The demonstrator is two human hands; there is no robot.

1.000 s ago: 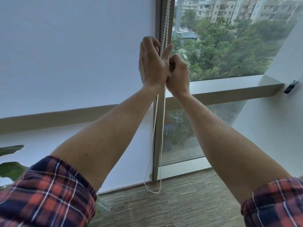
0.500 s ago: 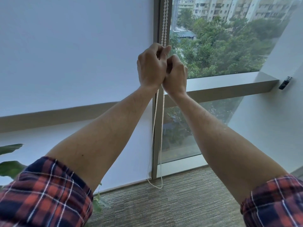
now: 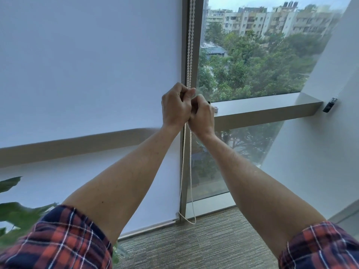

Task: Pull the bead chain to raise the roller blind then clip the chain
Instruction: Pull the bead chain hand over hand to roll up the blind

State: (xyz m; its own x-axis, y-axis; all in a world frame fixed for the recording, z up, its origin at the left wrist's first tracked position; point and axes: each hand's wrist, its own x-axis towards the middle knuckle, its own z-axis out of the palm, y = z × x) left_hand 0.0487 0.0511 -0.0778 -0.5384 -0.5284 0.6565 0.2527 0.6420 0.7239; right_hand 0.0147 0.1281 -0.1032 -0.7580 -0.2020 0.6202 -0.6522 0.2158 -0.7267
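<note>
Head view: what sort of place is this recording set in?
Probably an upper-floor office or similar commercial room. Floor-to-ceiling glazing with a roller blind and bead chain, low-pile carpet, and apartment blocks and treetops seen from above all suggest it.

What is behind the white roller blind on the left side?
Nothing shows through the roller blind: it covers the window down to near the floor. A horizontal bar is only a dim band behind it. Both hands, left hand and right hand, grip the bead chain beside it.
</note>
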